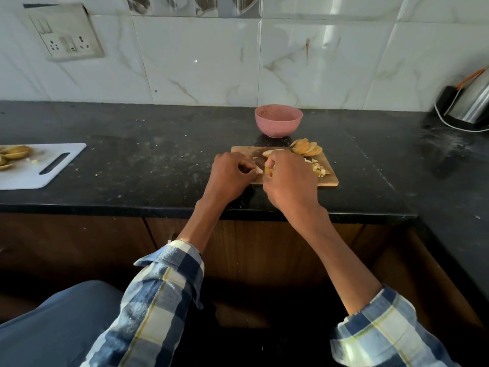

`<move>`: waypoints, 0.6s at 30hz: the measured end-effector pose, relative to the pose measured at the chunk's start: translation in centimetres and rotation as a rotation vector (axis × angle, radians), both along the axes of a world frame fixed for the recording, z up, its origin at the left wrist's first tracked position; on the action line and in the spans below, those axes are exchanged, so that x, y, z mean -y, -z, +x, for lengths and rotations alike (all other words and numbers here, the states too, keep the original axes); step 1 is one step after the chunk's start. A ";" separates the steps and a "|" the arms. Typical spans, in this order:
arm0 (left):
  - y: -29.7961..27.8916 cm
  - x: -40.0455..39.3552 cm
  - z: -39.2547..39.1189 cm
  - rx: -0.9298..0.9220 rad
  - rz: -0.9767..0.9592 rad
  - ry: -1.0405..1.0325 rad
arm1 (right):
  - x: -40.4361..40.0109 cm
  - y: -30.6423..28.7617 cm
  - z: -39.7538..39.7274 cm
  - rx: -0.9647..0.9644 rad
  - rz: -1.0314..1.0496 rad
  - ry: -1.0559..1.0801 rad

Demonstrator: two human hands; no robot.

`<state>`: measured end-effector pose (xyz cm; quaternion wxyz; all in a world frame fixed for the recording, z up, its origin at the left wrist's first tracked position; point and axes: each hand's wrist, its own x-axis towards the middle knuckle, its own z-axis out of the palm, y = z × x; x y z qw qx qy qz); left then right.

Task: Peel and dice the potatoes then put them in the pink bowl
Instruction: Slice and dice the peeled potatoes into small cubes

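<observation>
Far to my left a white cutting board [39,168] lies on the black counter [158,160] with potato peels [14,154] piled at its far end. My left hand [230,176] rests at the near left corner of the wooden board [328,178], fingers curled around a pale piece of potato [258,169]. My right hand [288,181] is just beside it, fingers bent around what seems to be a knife with a yellow handle [268,170], though my knuckles hide most of it. Diced bits [316,168] lie to the right of that hand, and potato slices [308,149] are fanned at the board's far right corner. The pink bowl [278,120] sits just behind the board. A steel kettle [473,104] stands far right.
</observation>
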<state>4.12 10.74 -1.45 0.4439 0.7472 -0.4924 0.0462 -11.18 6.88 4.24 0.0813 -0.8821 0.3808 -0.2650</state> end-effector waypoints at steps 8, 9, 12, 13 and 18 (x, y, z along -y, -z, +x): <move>-0.1 -0.2 0.0 -0.058 -0.014 -0.006 | -1.3 -2.2 -3.6 -0.055 -0.021 -0.019; -0.1 -0.3 0.1 -0.073 -0.015 -0.003 | -1.3 -2.3 -3.5 -0.039 -0.016 -0.021; -0.2 -0.6 0.2 -0.085 -0.038 0.000 | -1.1 -2.1 -2.4 0.007 -0.037 -0.006; -0.2 -0.6 0.3 -0.085 -0.042 -0.004 | -1.0 -2.0 -1.9 0.015 -0.042 -0.003; 0.0 -0.3 0.4 -0.074 -0.035 -0.008 | -0.4 -1.2 0.4 0.011 0.004 -0.033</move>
